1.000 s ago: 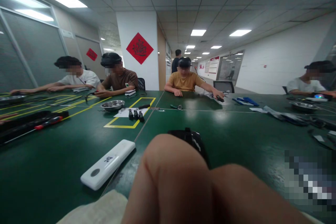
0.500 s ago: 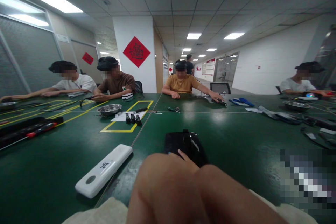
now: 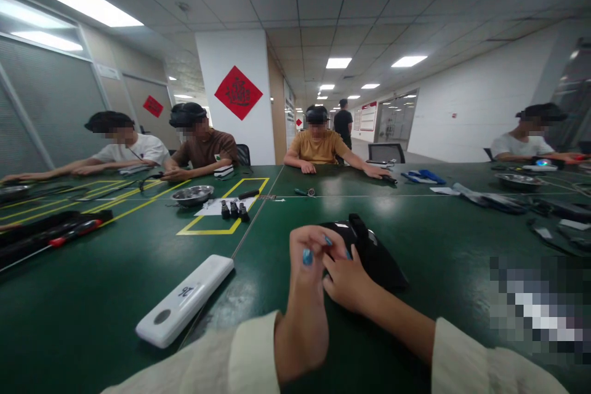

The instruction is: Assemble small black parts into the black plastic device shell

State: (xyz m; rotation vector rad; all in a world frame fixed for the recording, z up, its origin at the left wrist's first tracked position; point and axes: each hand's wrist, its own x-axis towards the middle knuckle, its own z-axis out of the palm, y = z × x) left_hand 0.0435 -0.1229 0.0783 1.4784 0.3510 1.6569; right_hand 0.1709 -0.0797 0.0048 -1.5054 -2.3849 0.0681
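In the head view, a black glossy case or bag [image 3: 388,261] with a dark strap or handle on top sits in front of me. My left hand [image 3: 307,286] is raised at its near left side, fingers curled over to the right, blue nails showing. My right hand [image 3: 348,283] is against the case's left part, fingers bent and close to my left fingertips. The right fingers appear closed on the edge of the case. What lies between my left fingers is hidden.
A white oblong device [image 3: 184,301] marked 26 lies at left. Beyond are a metal bowl [image 3: 192,196], several small black objects [image 3: 234,210] on paper, and green-handled pliers [image 3: 305,192]. Black-and-red tools [image 3: 55,237] lie far left. Co-workers sit around the green table [image 3: 138,252].
The forearms were raised together close to the camera; now they have parted and lowered, showing both hands. The black case has shifted and turned to the right.
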